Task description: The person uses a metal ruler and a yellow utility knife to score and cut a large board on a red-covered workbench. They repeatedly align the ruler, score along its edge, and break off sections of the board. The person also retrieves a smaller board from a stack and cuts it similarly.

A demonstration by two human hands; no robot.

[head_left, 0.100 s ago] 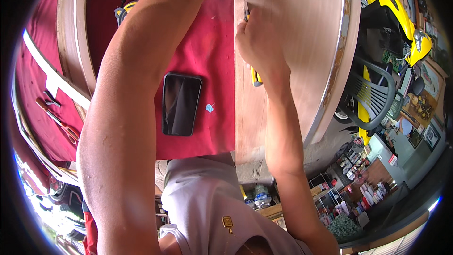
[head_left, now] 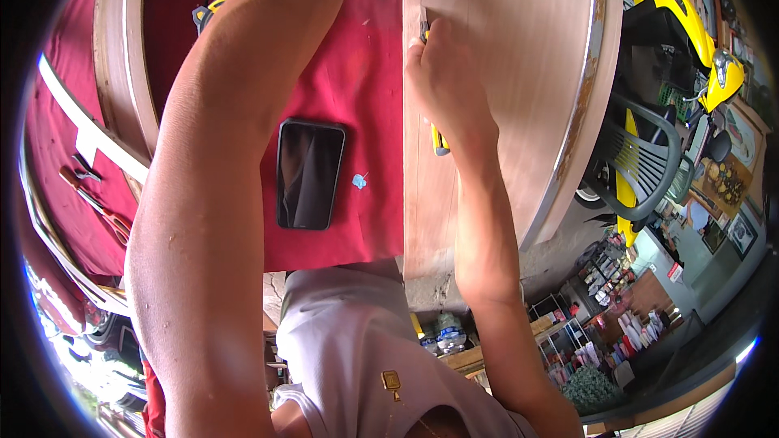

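Observation:
My right hand [head_left: 445, 73] is closed around a yellow utility knife [head_left: 440, 141]. Its blade points away from me and its tip rests on or just above a light wood-grain board [head_left: 519, 97], close to the board's left edge. My left forearm [head_left: 235, 73] stretches forward across a red cloth [head_left: 373, 113] and leaves the picture at the top, so the left hand itself is out of sight. Between my arms a black smartphone [head_left: 310, 174] lies on the cloth, with a small light-blue scrap [head_left: 359, 182] beside it.
A tape measure [head_left: 209, 13] lies partly behind my left arm. Red-handled scissors [head_left: 109, 215], a white strip [head_left: 85, 122] and a wooden frame piece [head_left: 126, 57] are at the left. Past the board's right edge stand a grey-green plastic chair [head_left: 649, 162] and a yellow motorbike [head_left: 690, 28].
My right hand and the knife have slid slightly toward me along the board. The view has shifted a little; otherwise the things lie as before.

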